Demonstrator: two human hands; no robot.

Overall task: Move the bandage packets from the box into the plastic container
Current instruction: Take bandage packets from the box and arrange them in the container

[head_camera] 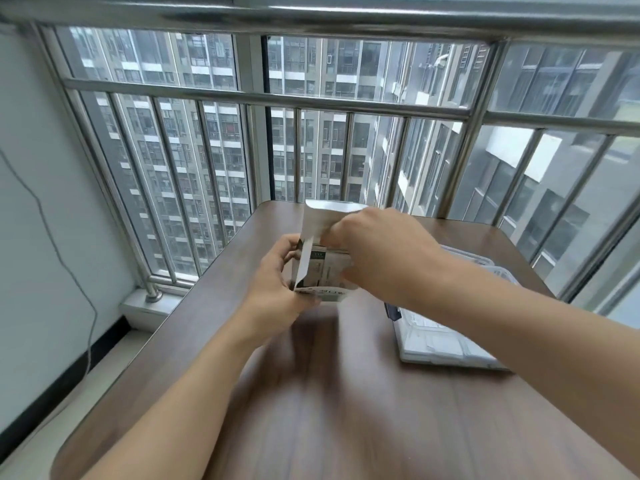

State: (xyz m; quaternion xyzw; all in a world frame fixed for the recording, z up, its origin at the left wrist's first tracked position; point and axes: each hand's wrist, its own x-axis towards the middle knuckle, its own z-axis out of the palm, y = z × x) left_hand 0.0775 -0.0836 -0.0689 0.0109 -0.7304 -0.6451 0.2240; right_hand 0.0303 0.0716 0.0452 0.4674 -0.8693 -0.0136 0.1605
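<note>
Above the brown tabletop [346, 410] we hold the box [327, 271] upright in both hands, its white lid flap [323, 216] standing open. Our left hand [277, 282] wraps the box's left side, fingers curled round it in a firm grip. Our right hand [377, 251] reaches over the open top, fingers bent down into the mouth; we cannot tell what they pinch, and the bandage packets are hidden from us. Our right forearm crosses in front of the plastic container [446, 341], which lies on the tabletop to the right, well apart from the box. Beyond the tabletop stands a steel railing [263, 98], with tower blocks behind it.
</note>
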